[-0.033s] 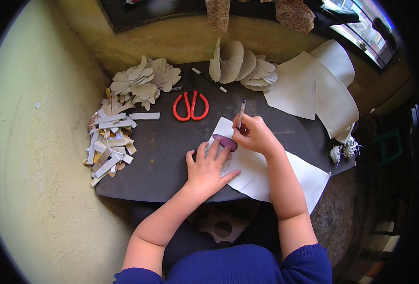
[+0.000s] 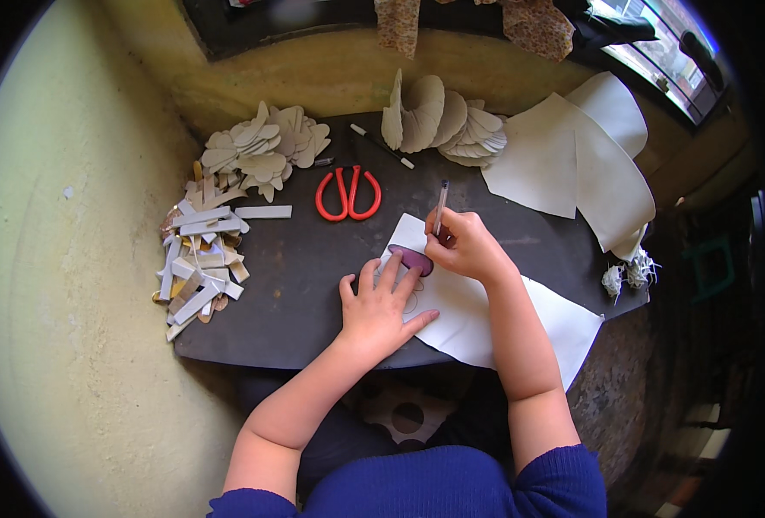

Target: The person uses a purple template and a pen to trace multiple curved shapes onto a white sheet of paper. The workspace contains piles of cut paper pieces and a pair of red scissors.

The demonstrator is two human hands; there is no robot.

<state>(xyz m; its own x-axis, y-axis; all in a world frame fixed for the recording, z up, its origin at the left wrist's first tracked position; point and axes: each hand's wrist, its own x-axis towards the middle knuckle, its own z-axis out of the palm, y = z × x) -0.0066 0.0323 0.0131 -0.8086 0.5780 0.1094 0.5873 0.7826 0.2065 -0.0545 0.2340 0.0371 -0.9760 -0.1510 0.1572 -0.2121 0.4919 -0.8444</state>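
A white sheet (image 2: 529,321) lies at the near middle of the dark table, partly over its front edge. On the sheet is a small purple rounded template (image 2: 415,260). My left hand (image 2: 381,306) is spread out flat, its fingertips pressing the template down and its thumb on the sheet. Drawn outlines (image 2: 413,300) show on the sheet between thumb and fingers. My right hand (image 2: 462,246) pinches a clear-barrelled pen (image 2: 442,205) beside the template's right edge. The pen's tip is hidden behind my fingers.
Red-handled scissors (image 2: 348,195) lie ahead of my left hand, a white-and-black marker (image 2: 382,146) beyond. Cut rounded pieces (image 2: 266,147) and strips (image 2: 201,259) pile along the left. Stacked discs (image 2: 424,112) stand at the back; large pale sheets (image 2: 542,155) and frayed white bundles (image 2: 629,274) lie right.
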